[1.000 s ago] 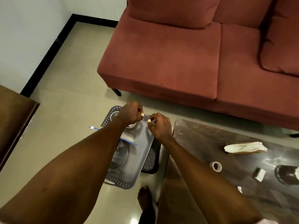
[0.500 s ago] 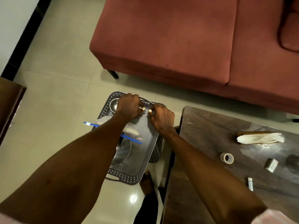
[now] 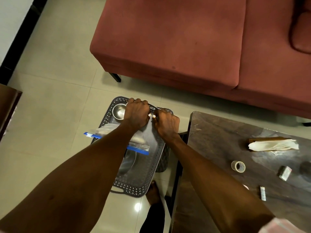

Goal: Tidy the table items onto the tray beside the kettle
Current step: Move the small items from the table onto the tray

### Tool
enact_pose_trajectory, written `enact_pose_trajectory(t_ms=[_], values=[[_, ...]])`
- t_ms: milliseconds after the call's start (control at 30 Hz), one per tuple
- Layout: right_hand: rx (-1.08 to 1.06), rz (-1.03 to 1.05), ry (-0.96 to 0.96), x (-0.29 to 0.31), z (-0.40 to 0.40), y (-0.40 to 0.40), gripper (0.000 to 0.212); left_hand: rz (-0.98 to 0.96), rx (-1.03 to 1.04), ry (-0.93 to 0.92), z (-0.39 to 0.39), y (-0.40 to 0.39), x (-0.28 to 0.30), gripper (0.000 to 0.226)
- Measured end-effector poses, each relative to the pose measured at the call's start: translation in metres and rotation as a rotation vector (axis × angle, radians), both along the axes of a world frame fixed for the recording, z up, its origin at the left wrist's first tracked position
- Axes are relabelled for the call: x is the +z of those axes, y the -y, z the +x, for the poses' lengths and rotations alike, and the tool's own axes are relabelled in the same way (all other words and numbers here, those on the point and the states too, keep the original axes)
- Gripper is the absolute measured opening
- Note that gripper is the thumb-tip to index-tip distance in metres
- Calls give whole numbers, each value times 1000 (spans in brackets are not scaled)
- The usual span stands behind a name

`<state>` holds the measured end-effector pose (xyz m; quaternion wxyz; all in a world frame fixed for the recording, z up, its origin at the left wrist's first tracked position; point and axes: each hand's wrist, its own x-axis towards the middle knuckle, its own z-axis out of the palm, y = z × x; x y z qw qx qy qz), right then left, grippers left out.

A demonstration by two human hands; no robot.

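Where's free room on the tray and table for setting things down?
Tray: bare strip along its right side, between the zip bag and the right rim. Its far end is crowded by the bowl and both hands. Table: bare left part, between its left edge and the tape roll.

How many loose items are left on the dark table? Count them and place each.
5 visible: crumpled paper on a brown packet farthest back, tape roll mid-table, small wrapped box to its right, dark round object at the right edge, small tube nearest. More may sit beyond the frame.
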<state>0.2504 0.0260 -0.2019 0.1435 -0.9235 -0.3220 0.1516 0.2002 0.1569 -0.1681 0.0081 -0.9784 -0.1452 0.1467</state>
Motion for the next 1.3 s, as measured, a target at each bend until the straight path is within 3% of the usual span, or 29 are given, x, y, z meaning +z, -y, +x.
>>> enact_pose_trajectory(t_ms=[867, 1300], values=[[43, -60, 7, 7, -3, 1, 14, 36, 24, -43, -2, 6, 6, 25], [-63, -9, -14, 28, -1, 19, 19, 38, 30, -30, -6, 16, 19, 26]])
